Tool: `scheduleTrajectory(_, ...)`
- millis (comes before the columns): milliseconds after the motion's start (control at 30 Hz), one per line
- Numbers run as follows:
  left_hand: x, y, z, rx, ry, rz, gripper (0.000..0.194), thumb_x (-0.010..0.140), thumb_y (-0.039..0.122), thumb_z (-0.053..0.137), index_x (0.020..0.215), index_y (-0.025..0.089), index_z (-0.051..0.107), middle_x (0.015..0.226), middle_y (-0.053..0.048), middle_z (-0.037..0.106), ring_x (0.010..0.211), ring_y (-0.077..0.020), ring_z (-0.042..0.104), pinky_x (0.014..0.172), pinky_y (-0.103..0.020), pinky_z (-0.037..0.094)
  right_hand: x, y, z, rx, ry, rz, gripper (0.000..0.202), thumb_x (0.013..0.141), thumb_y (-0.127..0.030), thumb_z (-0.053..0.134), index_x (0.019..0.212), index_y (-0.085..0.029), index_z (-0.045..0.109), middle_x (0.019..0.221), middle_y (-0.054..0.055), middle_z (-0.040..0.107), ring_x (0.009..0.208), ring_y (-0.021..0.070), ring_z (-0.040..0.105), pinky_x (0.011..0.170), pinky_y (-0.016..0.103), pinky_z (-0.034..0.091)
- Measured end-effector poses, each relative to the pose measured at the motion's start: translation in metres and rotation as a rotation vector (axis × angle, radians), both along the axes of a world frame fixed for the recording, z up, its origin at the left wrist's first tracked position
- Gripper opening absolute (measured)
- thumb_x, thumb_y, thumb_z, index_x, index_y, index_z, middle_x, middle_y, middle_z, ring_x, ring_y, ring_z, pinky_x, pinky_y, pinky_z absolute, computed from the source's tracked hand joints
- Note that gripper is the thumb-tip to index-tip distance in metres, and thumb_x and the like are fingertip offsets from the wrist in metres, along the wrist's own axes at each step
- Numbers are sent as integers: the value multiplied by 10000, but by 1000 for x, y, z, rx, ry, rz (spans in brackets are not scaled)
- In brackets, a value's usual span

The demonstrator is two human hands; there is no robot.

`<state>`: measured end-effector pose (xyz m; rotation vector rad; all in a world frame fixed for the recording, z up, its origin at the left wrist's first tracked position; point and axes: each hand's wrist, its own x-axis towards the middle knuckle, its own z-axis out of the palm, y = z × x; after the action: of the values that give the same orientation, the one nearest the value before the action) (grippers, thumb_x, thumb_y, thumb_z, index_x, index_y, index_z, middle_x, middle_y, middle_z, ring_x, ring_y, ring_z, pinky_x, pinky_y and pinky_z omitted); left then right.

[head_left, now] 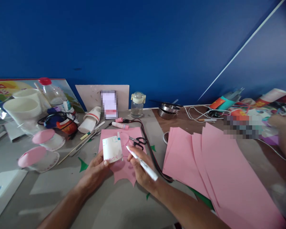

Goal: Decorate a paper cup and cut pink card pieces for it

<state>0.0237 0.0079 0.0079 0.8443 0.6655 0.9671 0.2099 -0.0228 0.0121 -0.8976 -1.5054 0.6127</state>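
My left hand is closed on the lower left of a white paper cup, which has small blue outlines near its top and pink marks along its bottom edge. A white marker is gripped in my right hand, its tip just right of the cup and apart from it. Under both lies a cut pink paper with a jagged lower edge. Black-handled scissors rest at its right side. A pink-and-white glue stick lies behind the paper.
Two pink-topped cups, stacked white cups and a red-capped bottle stand left. A phone and a lidded jar are at the back. Pink sheets cover the right, where another person's arm reaches in.
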Motion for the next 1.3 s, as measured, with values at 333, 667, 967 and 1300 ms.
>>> scheduleTrajectory(333, 0, -5, -4, 3, -63, -138, 514, 778, 394, 709, 1244, 196, 622, 1243, -122, 650, 1141, -294, 579, 1012, -408, 411, -7, 2, -10, 150, -224, -37, 396, 842, -46, 482, 1195, -215, 545, 934, 74, 541, 853, 185, 570, 733, 301, 528)
scheduleTrajectory(667, 6, -5, 3, 47, 136, -125, 594, 758, 410, 724, 1284, 174, 581, 1260, -134, 631, 1156, -343, 555, 979, -423, 421, 4, 8, -4, 384, -471, -90, 341, 918, -114, 425, 1224, -212, 539, 789, 53, 521, 776, 208, 523, 697, 344, 482)
scheduleTrajectory(967, 1, -2, -8, 37, 127, -89, 566, 708, 408, 773, 1207, 183, 630, 1187, -115, 665, 1119, -313, 570, 953, -375, 424, -2, 3, 0, 335, -390, 0, 314, 884, -137, 472, 1186, -198, 532, 846, 59, 558, 820, 207, 554, 749, 349, 510)
scheduleTrajectory(1300, 3, -1, -4, 35, 146, 40, 590, 634, 456, 812, 1129, 171, 662, 1167, -126, 671, 1076, -308, 578, 902, -358, 443, 0, -2, 7, 113, 39, 100, 271, 965, -396, 436, 1143, -262, 589, 809, 38, 595, 757, 183, 580, 718, 339, 516)
